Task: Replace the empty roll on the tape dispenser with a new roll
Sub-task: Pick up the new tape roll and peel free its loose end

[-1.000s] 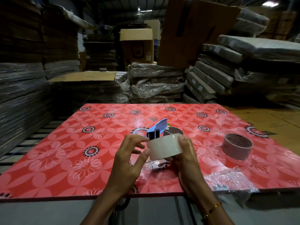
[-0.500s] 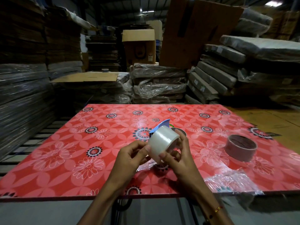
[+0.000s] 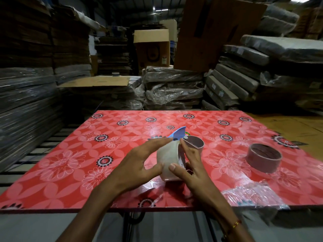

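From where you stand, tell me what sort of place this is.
Most likely a warehouse or packing store: stacks of plastic-wrapped flat bundles, big cardboard boxes and tall piles of flattened cardboard surround a table with a red flowered cover.

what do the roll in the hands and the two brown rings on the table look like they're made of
New roll: seemingly clear plastic tape wound thick, milky and slightly glossy. Ring behind the hands and ring to the right: likely bare cardboard cores, matte brown with thin walls and hollow centres. Whether any tape remains on them cannot be told.
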